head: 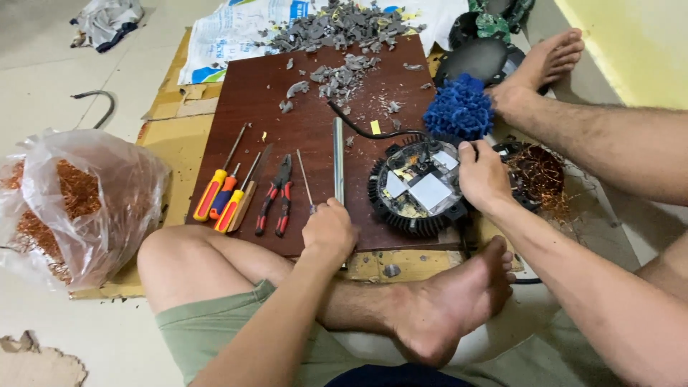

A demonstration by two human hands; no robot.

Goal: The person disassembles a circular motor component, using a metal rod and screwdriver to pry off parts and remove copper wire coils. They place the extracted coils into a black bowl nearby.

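My right hand [484,177] grips the right edge of a round black finned lamp housing [419,188] with white square parts inside, lying on a dark brown wooden board [301,115]. A black cable [365,131] runs from the housing across the board. My left hand [330,229] is closed on the near end of a long grey metal rod [337,161] that lies upright along the board. Left of it are a thin pick [304,179], red-handled pliers [278,195] and several orange and yellow screwdrivers [223,190].
Grey plastic fragments [337,32] lie heaped at the board's far end on printed paper. A blue fluffy object [459,109] and a copper wire coil [539,174] sit to the right. A plastic bag of copper wire [79,201] rests at left. My bare legs cross below the board.
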